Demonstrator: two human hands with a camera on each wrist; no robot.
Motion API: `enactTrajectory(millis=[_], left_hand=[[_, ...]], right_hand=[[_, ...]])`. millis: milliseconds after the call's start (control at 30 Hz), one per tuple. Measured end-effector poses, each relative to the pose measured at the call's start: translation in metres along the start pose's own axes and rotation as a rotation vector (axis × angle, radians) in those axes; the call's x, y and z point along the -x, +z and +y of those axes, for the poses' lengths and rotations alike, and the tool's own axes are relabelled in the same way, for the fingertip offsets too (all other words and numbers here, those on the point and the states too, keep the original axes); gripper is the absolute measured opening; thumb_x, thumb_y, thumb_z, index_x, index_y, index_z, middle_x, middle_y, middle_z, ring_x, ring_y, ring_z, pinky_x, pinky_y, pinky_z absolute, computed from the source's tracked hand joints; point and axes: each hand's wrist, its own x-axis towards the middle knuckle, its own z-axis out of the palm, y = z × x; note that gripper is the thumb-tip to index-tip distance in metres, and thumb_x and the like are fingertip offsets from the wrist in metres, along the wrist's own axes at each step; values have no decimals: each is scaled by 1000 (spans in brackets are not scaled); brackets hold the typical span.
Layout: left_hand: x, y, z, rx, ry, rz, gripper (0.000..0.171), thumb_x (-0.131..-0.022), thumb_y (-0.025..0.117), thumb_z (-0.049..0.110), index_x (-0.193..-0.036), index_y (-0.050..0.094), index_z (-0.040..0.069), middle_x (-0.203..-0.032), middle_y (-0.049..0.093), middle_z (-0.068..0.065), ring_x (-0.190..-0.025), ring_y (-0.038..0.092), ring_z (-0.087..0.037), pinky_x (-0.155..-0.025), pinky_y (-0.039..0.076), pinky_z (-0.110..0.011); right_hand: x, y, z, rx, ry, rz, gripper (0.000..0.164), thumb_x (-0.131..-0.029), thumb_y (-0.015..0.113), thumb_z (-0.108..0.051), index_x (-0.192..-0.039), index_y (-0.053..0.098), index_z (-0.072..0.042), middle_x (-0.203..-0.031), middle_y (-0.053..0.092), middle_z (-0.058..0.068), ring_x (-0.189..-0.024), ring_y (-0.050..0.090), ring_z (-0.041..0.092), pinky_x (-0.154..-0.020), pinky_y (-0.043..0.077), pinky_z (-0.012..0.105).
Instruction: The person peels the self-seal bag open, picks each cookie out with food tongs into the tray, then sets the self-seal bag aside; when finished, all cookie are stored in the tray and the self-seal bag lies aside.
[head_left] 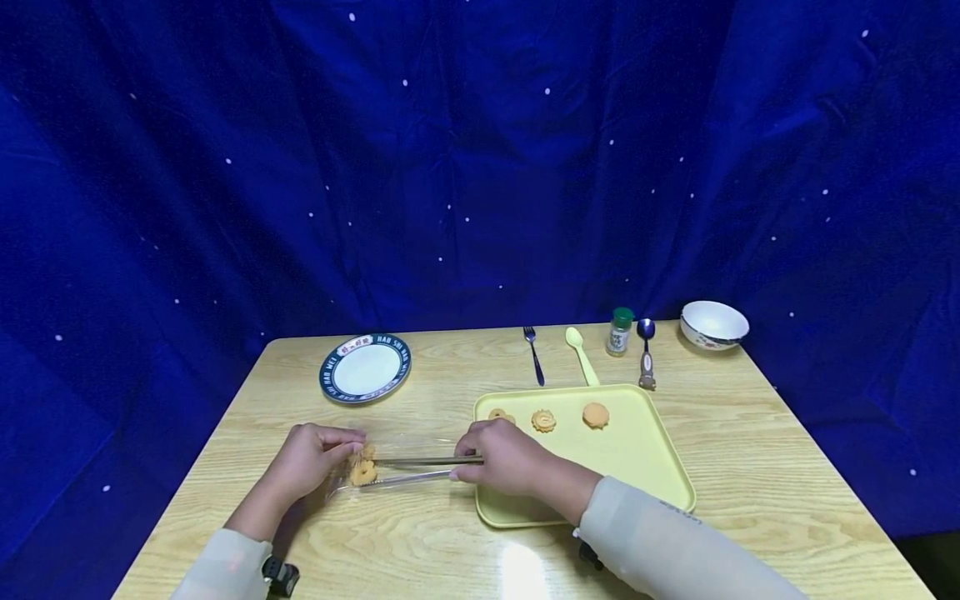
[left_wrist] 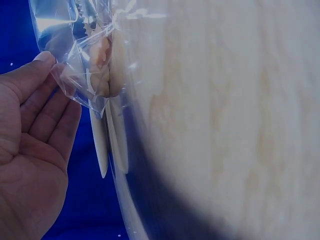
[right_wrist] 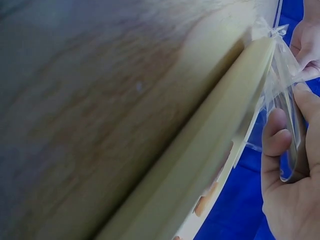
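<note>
My left hand (head_left: 303,462) pinches a clear plastic bag (left_wrist: 82,60) between thumb and fingers, left of the tray. Inside the bag lie golden cookies (head_left: 364,474), one flower-shaped. My right hand (head_left: 506,458) grips metal tongs (head_left: 431,461) over the left part of a pale yellow tray (head_left: 637,471). The tongs' two arms reach left into the bag, their tips by the cookies; whether they touch them I cannot tell. On the tray sit a ring-like cookie (head_left: 501,414) partly hidden behind my right hand, a jagged-edged cookie (head_left: 543,421) and a round cookie (head_left: 596,415).
A blue-rimmed plate (head_left: 365,369) stands at the back left of the wooden table (head_left: 300,417). Behind the tray are a fork (head_left: 535,354), a yellow spoon (head_left: 582,354), a green-capped shaker (head_left: 618,332), a metal spoon (head_left: 646,354) and a white bowl (head_left: 714,325).
</note>
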Motion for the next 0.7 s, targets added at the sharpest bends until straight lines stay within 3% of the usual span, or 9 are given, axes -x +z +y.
enactTrajectory(millis=[267,467,700], left_hand=[[0,0,1,0,-10,-1,16,-95,74,20,-106,82,12,-115,78,-4,-116,71,-28,-98,59,-44],[0,-2,3,-1,-16,-4,16,-95,74,22,-106,82,13,-116,77,-3,-118,69,-29,-102,56,-49],[0,-3,3,-9,-21,-7,17,-95,74,24,-107,82,15,-114,78,-2,-120,68,-30,-105,53,-52]], right_hand=[[5,-1,3,-13,-13,18,28,-93,75,-43,-103,79,-17,-100,76,-6,-93,68,7,-88,57,29],[14,-7,9,-71,22,35,20,-92,76,-41,-101,79,-23,-99,73,-13,-94,66,2,-85,58,24],[19,-8,18,-88,49,75,14,-91,78,-39,-96,78,-26,-91,69,-19,-84,61,-4,-80,56,22]])
